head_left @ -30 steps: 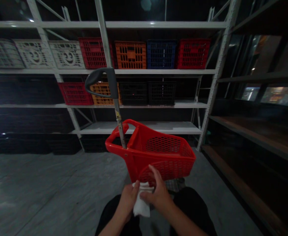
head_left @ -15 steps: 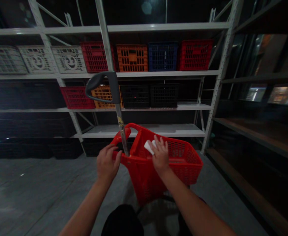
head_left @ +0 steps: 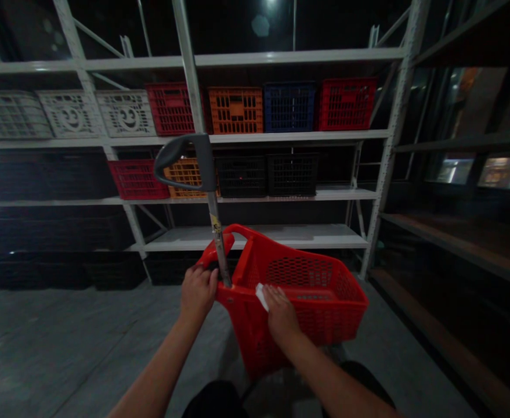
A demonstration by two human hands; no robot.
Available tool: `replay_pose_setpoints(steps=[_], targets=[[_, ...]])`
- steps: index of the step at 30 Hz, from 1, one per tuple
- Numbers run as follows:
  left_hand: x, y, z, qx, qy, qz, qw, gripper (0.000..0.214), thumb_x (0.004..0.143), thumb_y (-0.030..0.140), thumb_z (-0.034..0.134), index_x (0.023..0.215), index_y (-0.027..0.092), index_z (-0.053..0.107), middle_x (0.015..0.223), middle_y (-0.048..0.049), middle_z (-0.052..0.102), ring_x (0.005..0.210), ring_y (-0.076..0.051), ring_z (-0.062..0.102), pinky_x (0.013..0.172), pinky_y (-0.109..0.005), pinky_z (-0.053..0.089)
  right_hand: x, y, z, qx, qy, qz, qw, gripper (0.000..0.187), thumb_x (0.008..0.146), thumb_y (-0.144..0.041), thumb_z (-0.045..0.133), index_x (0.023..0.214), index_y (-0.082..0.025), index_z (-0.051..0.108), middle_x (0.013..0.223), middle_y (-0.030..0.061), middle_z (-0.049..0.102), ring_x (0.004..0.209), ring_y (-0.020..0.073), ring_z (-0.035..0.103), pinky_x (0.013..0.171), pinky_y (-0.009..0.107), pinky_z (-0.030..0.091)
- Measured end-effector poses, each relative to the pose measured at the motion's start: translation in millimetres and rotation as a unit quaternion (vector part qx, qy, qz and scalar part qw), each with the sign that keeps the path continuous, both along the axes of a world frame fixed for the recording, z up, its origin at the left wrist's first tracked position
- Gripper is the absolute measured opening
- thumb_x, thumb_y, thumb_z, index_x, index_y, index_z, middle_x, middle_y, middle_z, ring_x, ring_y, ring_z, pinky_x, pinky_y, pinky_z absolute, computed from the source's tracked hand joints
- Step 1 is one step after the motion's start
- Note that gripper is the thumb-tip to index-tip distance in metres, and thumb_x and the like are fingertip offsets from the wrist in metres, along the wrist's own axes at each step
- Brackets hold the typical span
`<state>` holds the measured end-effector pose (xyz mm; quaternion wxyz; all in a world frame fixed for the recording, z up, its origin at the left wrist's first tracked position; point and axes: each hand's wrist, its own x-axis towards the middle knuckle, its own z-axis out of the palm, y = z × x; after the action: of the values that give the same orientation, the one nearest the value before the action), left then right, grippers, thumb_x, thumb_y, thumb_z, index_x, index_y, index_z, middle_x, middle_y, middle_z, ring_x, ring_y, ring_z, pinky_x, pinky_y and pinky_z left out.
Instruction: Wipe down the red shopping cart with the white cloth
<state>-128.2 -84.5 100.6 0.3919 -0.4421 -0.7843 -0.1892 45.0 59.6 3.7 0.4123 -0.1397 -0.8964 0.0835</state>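
A red plastic shopping basket on a trolley frame (head_left: 300, 270) stands right in front of me, with a metal pole (head_left: 217, 238) rising from it to a grey curved handle (head_left: 185, 162). My left hand (head_left: 198, 293) grips the basket's near left rim beside the pole. My right hand (head_left: 281, 315) presses a white cloth (head_left: 261, 296) against the top rim of the basket's mesh side. Most of the cloth is hidden under my fingers, with only a small corner showing.
White metal shelving (head_left: 255, 138) ahead holds several white, red, orange, blue and black crates. Dark wooden shelves (head_left: 450, 244) run along the right. A grey concrete floor (head_left: 63, 337) lies to the left, and my dark trousers (head_left: 215, 400) show at the bottom.
One second ago both hands held the cloth together near the basket's front. My right hand then moved onto the basket and now rubs the cloth along its rim, while my left hand has taken the rim.
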Motion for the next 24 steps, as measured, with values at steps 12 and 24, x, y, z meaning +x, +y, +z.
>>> replay_pose_setpoints(steps=[12, 24], targets=[[-23, -3, 3.3, -0.011, 0.009, 0.009, 1.0, 0.044, 0.085, 0.032, 0.029, 0.065, 0.016, 0.063, 0.076, -0.0118, 0.064, 0.094, -0.025, 0.055, 0.089, -0.038, 0.04, 45, 23, -10.2, 0.09, -0.037, 0.028, 0.995, 0.065, 0.068, 0.005, 0.033, 0.129, -0.012, 0.046, 0.131, 0.0113, 0.049, 0.122, 0.0199, 0.043, 0.106, 0.047, 0.027], [-19, 10, 2.3, -0.006, 0.005, 0.001, 1.0, 0.042, 0.084, 0.031, 0.028, 0.063, 0.015, 0.061, 0.073, -0.0139, 0.063, 0.095, -0.028, 0.055, 0.09, -0.04, 0.037, 17, 16, -10.0, 0.032, -0.026, -0.02, 0.999, 0.057, 0.073, 0.001, 0.036, 0.127, -0.014, 0.048, 0.131, 0.0091, 0.049, 0.121, 0.0197, 0.045, 0.104, 0.041, 0.032]])
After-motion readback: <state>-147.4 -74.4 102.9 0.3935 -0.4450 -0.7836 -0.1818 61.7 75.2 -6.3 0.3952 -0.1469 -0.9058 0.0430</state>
